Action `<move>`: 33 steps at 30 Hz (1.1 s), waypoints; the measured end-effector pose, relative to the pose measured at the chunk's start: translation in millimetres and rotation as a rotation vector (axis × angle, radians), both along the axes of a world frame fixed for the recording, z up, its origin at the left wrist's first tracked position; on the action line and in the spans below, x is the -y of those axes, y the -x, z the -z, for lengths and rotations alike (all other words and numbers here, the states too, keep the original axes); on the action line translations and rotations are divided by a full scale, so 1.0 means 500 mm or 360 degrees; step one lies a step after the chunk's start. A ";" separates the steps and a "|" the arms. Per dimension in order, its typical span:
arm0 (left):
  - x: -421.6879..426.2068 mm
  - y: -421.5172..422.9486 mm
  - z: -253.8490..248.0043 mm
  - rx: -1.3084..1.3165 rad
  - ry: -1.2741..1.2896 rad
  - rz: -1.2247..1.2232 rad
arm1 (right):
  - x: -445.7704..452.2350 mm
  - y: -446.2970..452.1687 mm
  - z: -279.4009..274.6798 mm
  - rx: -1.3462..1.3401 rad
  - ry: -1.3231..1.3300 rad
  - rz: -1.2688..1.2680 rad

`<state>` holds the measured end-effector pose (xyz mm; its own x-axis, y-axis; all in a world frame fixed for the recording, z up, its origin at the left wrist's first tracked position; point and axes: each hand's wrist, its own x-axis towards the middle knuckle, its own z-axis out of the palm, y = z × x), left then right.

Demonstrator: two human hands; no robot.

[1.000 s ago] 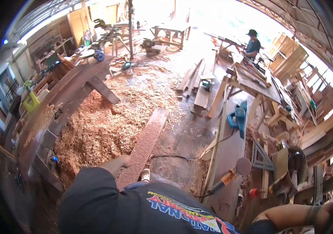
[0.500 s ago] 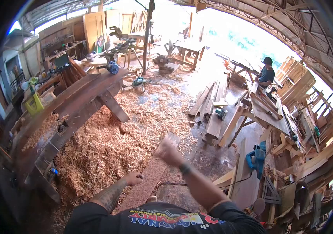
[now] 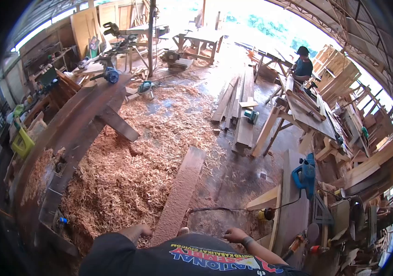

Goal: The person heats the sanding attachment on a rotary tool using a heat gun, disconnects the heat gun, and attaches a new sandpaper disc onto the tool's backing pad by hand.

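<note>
Two bare hands low, either side of a long dusty plank's near end. Left hand (image 3: 143,231): just beside the plank (image 3: 180,191), fingers curled; touching or not, cannot tell. Right hand (image 3: 237,235): apart from it, fingers bent, nothing seen in them; palm hidden, so grip uncertain. Plank runs from between both sets of fingers straight ahead, presumably laid that way so either hand gets at its edges. What carries it: hidden.

Blue planer (image 3: 304,175) ahead and right of the right fingers, resting on a wide board (image 3: 291,184); likely parked there to keep the plank free. Dark cord (image 3: 219,209) crosses just ahead of the right fingers, a probable snag. Orange-and-black tool (image 3: 296,246) to their right, past the forearm.

Shavings (image 3: 113,184) heaped ahead and left of the left fingers, crowding that side; dark bench (image 3: 72,124) beyond. Co-worker (image 3: 303,66) far ahead, right, at a table (image 3: 307,112).
</note>
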<state>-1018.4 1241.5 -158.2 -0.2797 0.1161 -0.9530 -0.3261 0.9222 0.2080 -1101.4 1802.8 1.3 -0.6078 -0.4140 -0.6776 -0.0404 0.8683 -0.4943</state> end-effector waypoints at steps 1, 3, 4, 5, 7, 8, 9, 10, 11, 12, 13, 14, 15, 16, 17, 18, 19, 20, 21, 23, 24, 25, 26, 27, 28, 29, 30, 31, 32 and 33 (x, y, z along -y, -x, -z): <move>-0.024 0.053 -0.010 -0.0038 0.0010 0.0099 | -0.017 -0.005 0.015 0.0075 -0.0054 0.0054; -0.082 0.160 -0.028 -0.0272 -0.0119 0.0493 | -0.059 -0.028 0.082 0.0120 -0.0107 0.0138; -0.110 0.208 -0.017 -0.0438 -0.0110 0.0536 | -0.070 -0.041 0.103 0.0145 -0.0130 0.0183; -0.140 0.250 -0.006 -0.0604 -0.0104 0.0579 | -0.073 -0.052 0.099 0.0215 -0.0188 0.0208; -0.219 0.335 -0.059 -0.0697 -0.0245 0.0578 | -0.078 -0.078 0.084 0.0360 -0.0296 0.0267; -0.260 0.367 -0.091 -0.0747 -0.0294 0.0558 | -0.081 -0.097 0.089 0.0233 -0.0255 0.0240; -0.300 0.388 -0.122 -0.0794 -0.0343 0.0541 | -0.085 -0.121 0.098 0.0105 -0.0215 0.0216; -0.338 0.410 -0.125 -0.0808 -0.0376 0.0545 | -0.085 -0.143 0.099 -0.0023 -0.0178 0.0195; -0.372 0.425 -0.127 -0.0821 -0.0412 0.0549 | -0.088 -0.164 0.099 -0.0005 -0.0156 0.0224; -0.401 0.431 -0.137 -0.0844 -0.0455 0.0574 | -0.085 -0.179 0.086 0.0012 -0.0133 0.0259; -0.430 0.434 -0.143 -0.0865 -0.0502 0.0603 | -0.084 -0.189 0.075 0.0029 -0.0110 0.0298; -0.461 0.428 -0.147 -0.0874 -0.0553 0.0649 | -0.084 -0.199 0.068 0.0090 -0.0097 0.0359; -0.477 0.428 -0.107 -0.0823 -0.0693 0.0655 | -0.084 -0.211 0.053 0.0159 -0.0080 0.0451; -0.495 0.413 -0.122 -0.0787 -0.0666 0.0766 | -0.082 -0.220 0.005 0.0136 0.0022 0.0511; -0.519 0.399 -0.135 -0.0739 -0.0651 0.0914 | -0.082 -0.234 -0.014 -0.0025 0.0041 0.0449; -0.514 0.393 -0.064 -0.0713 -0.0715 0.1005 | -0.082 -0.251 -0.055 -0.0149 0.0082 0.0456; -0.525 0.378 0.003 -0.0682 -0.0776 0.1095 | -0.083 -0.260 -0.107 -0.0109 0.0220 0.0630; -0.550 0.345 -0.034 -0.0386 -0.0656 0.0925 | -0.095 -0.280 -0.127 -0.0306 0.0219 0.0619; -0.568 0.325 -0.082 -0.0126 -0.0495 0.0735 | -0.112 -0.303 -0.136 -0.0406 0.0314 0.0739; -0.613 0.287 -0.093 -0.0107 -0.0599 0.0618 | -0.146 -0.330 -0.256 -0.0489 0.0345 0.0832; -0.621 0.268 -0.101 -0.0106 -0.0641 0.0514 | -0.173 -0.350 -0.274 -0.0651 0.0423 0.0837; -0.655 0.251 -0.128 -0.0257 -0.0713 0.0624 | -0.202 -0.366 -0.333 -0.0684 0.0452 0.0873; -0.697 0.238 -0.163 -0.0315 -0.0730 0.0715 | -0.229 -0.383 -0.382 -0.0760 0.0515 0.0935; -0.750 0.232 -0.198 -0.0382 -0.0746 0.0789 | -0.271 -0.396 -0.429 -0.0848 0.0560 0.0973; -0.809 0.228 -0.239 -0.0458 -0.0764 0.0857 | -0.320 -0.406 -0.463 -0.0892 0.0605 0.1088; -0.873 0.216 -0.296 -0.0571 -0.0888 0.0888 | -0.366 -0.423 -0.503 -0.1173 0.0553 0.1145; -0.940 0.199 -0.341 -0.0686 -0.1013 0.0912 | -0.408 -0.438 -0.553 -0.1146 0.0459 0.1320; -1.009 0.186 -0.337 -0.0763 -0.1140 0.0956 | -0.453 -0.454 -0.577 -0.1229 0.0416 0.1462; -1.076 0.177 -0.335 -0.0858 -0.1258 0.0980 | -0.503 -0.468 -0.574 -0.1380 0.0301 0.1505; -1.145 0.141 -0.422 -0.0950 -0.1277 0.0960 | -0.554 -0.465 -0.570 -0.1537 0.0214 0.1502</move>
